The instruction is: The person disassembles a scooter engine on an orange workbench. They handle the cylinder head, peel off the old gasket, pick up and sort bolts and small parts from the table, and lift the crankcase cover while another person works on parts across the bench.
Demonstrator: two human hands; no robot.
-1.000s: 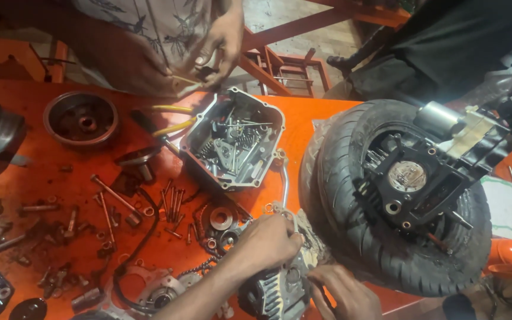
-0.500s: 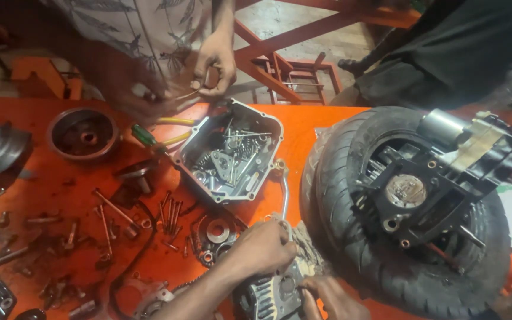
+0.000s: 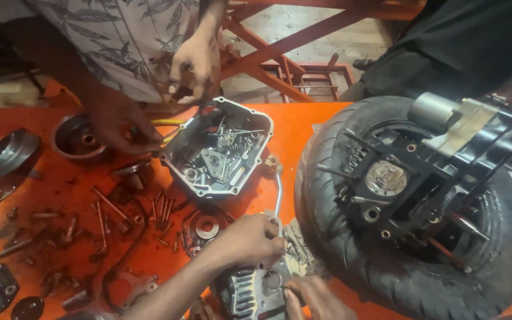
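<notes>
Bolts (image 3: 111, 207) scattered over the orange table (image 3: 303, 127), open engine cover (image 3: 217, 151) behind, tyre (image 3: 413, 207) close at right. Left hand (image 3: 250, 240) closed over finned cylinder head (image 3: 253, 290) at near edge; right hand (image 3: 312, 296) pinching its side, fingers curled.

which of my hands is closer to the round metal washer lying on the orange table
Left. The left hand sits just right of the round metal washer; the right hand is lower and farther right, on the finned grey engine part.

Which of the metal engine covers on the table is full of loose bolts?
The open silver cover at the table's centre, below the co-worker's hand; the finned part isn't.
</notes>
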